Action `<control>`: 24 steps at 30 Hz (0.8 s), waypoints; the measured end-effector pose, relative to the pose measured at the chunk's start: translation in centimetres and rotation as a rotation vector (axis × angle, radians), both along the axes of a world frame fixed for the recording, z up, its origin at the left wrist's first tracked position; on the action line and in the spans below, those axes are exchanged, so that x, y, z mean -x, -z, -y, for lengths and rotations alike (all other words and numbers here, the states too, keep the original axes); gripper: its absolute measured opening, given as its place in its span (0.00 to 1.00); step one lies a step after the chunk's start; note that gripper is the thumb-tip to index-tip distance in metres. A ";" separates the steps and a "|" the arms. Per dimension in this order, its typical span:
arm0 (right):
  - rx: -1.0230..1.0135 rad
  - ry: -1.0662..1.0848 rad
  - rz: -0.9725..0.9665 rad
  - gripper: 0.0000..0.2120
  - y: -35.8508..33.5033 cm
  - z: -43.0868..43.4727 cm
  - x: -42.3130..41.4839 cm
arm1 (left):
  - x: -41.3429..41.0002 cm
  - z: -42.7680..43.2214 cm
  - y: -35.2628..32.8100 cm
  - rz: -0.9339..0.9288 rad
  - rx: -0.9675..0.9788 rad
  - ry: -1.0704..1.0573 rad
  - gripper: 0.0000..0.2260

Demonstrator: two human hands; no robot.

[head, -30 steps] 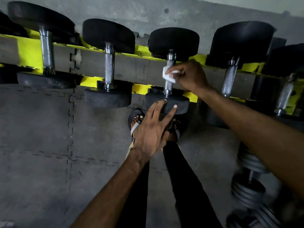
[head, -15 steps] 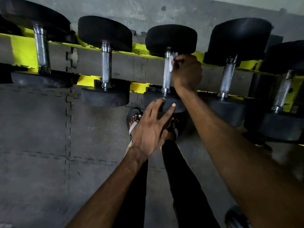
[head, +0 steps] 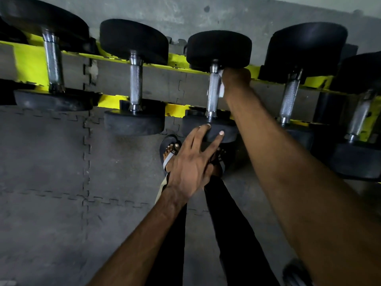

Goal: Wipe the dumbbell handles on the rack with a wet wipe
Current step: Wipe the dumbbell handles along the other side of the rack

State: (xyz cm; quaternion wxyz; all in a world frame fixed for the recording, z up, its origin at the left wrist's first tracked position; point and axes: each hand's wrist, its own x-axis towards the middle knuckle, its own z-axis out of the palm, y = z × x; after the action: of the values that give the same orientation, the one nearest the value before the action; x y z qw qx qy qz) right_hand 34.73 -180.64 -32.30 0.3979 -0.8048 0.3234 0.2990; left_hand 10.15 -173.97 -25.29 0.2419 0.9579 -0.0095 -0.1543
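Several black dumbbells with knurled steel handles lie across a yellow rack. My right hand grips a white wet wipe against the right side of the middle dumbbell's handle, near its far head. Most of the wipe is hidden under my fingers. My left hand rests with straight, spread fingers on the near head of that same dumbbell.
Neighbouring handles stand to the left and right of the one I touch. Grey interlocking floor mats lie below the rack. My sandalled feet are under the middle dumbbell. A dark weight sits at the lower right.
My right hand with the wipe slid up the handle from its middle to its far end. My left hand stayed on the near head. The view shifted slightly.
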 end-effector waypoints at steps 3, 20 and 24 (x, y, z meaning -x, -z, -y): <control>-0.363 0.070 -0.135 0.14 -0.5 0.1 0.5 | 0.0 0.1 0.1 0.008 0.016 -0.014 0.42; -0.533 0.104 -0.089 0.09 0.7 3.7 1.1 | 0.0 0.3 0.1 0.017 0.000 -0.014 0.43; -0.392 -0.093 -0.080 0.10 -1.5 5.4 5.1 | 0.0 0.4 0.1 0.026 0.013 -0.029 0.42</control>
State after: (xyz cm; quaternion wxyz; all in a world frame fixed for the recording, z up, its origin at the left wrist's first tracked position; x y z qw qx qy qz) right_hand 29.63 -185.99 -30.78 0.5198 -0.7134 0.2370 0.4059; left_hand 10.18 -174.37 -25.39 0.2500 0.9583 0.0004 -0.1382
